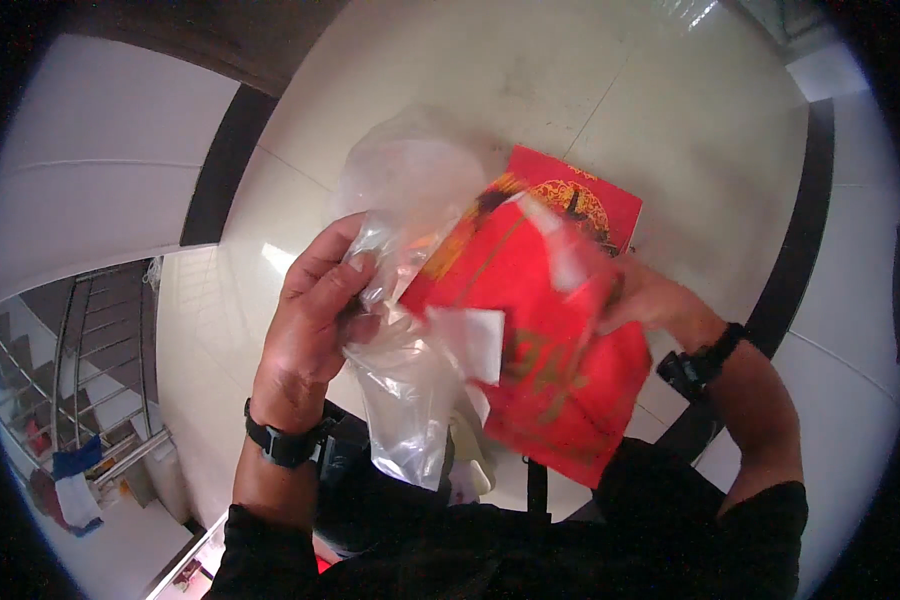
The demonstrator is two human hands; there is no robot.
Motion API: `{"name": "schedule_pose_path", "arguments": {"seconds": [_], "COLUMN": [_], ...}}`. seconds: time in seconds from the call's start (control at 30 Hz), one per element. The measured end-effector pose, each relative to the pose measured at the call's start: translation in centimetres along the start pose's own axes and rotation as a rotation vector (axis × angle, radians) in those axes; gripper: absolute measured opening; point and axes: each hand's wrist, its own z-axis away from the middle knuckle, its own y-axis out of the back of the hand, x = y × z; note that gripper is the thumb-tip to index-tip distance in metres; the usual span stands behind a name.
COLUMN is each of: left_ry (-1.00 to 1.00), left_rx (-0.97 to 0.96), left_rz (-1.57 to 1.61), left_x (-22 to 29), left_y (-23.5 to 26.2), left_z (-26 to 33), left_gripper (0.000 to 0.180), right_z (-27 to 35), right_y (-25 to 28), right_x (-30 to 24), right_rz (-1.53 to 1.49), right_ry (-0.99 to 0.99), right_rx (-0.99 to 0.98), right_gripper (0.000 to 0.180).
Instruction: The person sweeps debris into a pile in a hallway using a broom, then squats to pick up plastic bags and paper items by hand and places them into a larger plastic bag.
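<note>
My left hand (325, 290) is closed on the gathered edge of a clear plastic bag (405, 395). The bag hangs crumpled below the fingers, and a cloudy part of it spreads out above them. In my right hand (650, 295) is a flat red packet with gold print (560, 345), gripped at its right edge and smeared by motion. The packet's left side overlaps the plastic; whether it lies inside or in front, I cannot tell. A small white rectangle (482, 340) shows against the packet. Behind it, a red box with a gold round pattern (585, 195) is partly hidden.
Pale glossy tiles (450, 60) cover the floor, with dark skirting (228, 165) along the white walls. At the left, a metal stair railing (110, 350) has a cloth (78, 485) hanging on it. A light-coloured shoe (470, 455) shows below the bag.
</note>
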Motion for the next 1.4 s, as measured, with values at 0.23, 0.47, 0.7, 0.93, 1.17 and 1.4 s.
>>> {"name": "schedule_pose_path", "arguments": {"seconds": [0.23,0.47,0.7,0.93,1.17,1.4], "left_ry": [0.075,0.041,0.037,-0.101,-0.467,0.075], "left_rx": [-0.023,-0.123,-0.267,-0.268,0.005,-0.280], "left_rz": [-0.002,0.004,-0.267,-0.773,-1.384,-0.606], "left_x": [-0.4,-0.7,-1.5,-3.4,-5.4,-3.6], "left_y": [-0.7,2.2,0.9,1.0,4.3,3.4], "left_z": [1.1,2.1,2.3,3.0,1.0,2.9], "left_gripper": [0.029,0.028,0.028,0.036,0.022,0.026], "right_z": [-5.9,-7.3,-6.3,-5.6,-4.9,-5.2], "right_y": [-2.5,-3.3,-4.6,-3.5,-2.4,-3.5], "right_x": [1.1,2.5,5.1,1.7,0.0,-0.6], "right_rz": [0.444,0.436,-0.036,-0.404,-0.466,-0.475], "right_ry": [-0.162,-0.194,-0.238,-0.159,-0.114,-0.064], "right_rx": [-0.136,-0.002,0.093,0.224,0.265,0.288], "right_gripper": [0.045,0.036,0.032,0.033,0.038,0.046]}}
